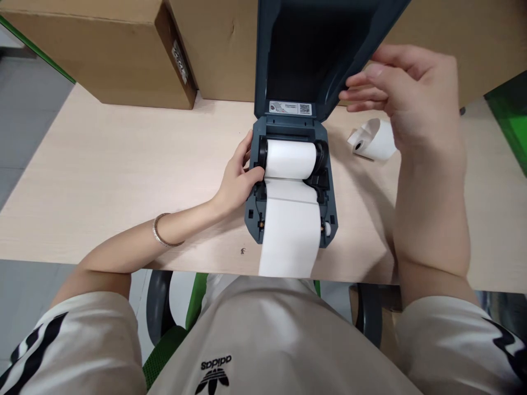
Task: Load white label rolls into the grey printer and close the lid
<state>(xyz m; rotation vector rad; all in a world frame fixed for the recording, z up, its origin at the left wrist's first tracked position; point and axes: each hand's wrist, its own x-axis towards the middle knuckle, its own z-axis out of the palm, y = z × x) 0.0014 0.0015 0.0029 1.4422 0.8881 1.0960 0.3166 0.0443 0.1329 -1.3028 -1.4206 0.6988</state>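
A dark blue-grey label printer (251,219) stands on the table before me with its lid (317,55) raised. Inside sits a roll of white labels (290,159), and its strip (290,236) runs forward over the printer's front and past the table edge. My left hand (239,178) grips the printer's left side, thumb on the top rim and fingers around the outside. At the lid's right edge is my right hand (405,90), its thumb and index finger at the edge and the other fingers extended; part of the grip is hidden.
A loose curled piece of white label paper (381,140) lies right of the printer. Large cardboard boxes (111,60) stand along the back, close behind the lid. The pale wooden table (123,164) ends just in front of the printer. A chair armrest (158,302) shows below.
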